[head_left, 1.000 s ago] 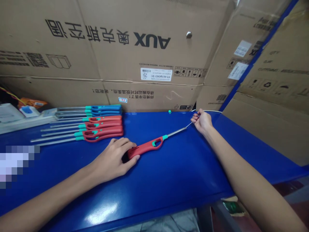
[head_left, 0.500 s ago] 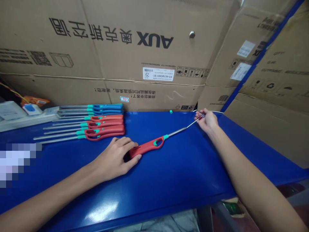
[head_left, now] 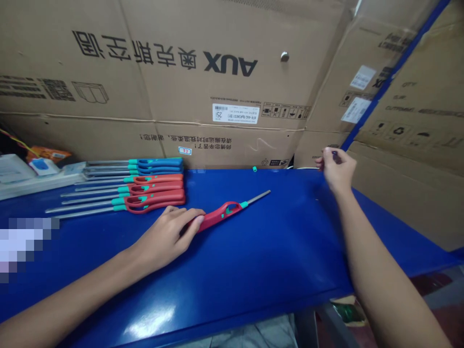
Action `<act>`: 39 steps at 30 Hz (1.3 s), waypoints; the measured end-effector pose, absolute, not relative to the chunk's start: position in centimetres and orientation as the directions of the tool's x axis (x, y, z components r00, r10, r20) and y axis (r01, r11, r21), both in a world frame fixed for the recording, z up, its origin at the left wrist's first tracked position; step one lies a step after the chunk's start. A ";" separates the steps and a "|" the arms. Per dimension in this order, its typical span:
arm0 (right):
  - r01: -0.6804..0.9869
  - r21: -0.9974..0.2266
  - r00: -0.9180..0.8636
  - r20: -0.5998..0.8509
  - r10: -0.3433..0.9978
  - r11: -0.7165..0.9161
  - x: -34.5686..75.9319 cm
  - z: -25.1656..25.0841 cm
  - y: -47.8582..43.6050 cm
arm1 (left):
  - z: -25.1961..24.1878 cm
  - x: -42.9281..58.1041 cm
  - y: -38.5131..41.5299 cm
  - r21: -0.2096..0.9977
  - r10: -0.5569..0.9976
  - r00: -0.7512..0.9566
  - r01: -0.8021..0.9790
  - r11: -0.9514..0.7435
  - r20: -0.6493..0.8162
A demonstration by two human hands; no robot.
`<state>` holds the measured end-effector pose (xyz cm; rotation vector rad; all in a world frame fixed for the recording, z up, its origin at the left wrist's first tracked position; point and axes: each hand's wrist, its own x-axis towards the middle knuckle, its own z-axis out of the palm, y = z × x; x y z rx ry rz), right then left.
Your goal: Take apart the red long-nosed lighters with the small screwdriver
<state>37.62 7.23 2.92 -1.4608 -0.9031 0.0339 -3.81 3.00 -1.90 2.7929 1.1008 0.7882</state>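
Head view, red lighter: this red lighter [head_left: 214, 219] is over the desk [head_left: 235, 270], its metal tube [head_left: 259, 197] pointing away from the left hand; whether the tube is lifted off the surface I cannot tell.
Left hand: at the butt end of the red lighter, the left hand [head_left: 168, 237] pinches the handle between thumb and fingers.
Right hand: well beyond the tube end of the red lighter and apart from it, the right hand [head_left: 340, 171] is raised with fingers curled, pinching a dark slim thing [head_left: 335, 156] that is mostly hidden and blurred.
Just changed: half a second ago a thin shaft from the right hand met the tube tip; now hand and tip are apart, and the red lighter has rolled, its slotted side turned from sight.
What it means: contact at the tip is broken, so the work there seems finished or paused, judging by the gap alone.
Row of lighters: left of the red lighter and beyond the left hand lie blue lighters [head_left: 155, 169], an orange lighter [head_left: 166, 179] and other red lighters [head_left: 168, 196], tubes pointing the opposite way.
Green cap: behind the red lighter's tube, a small green cap [head_left: 254, 169] sits near the cardboard panel [head_left: 174, 96].
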 end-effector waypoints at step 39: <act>0.661 -0.531 0.742 0.358 0.567 -0.530 42.8 0.6 6.2 | -2.2 -3.5 2.5 0.173 0.720 0.617 0.709 -0.683 0.317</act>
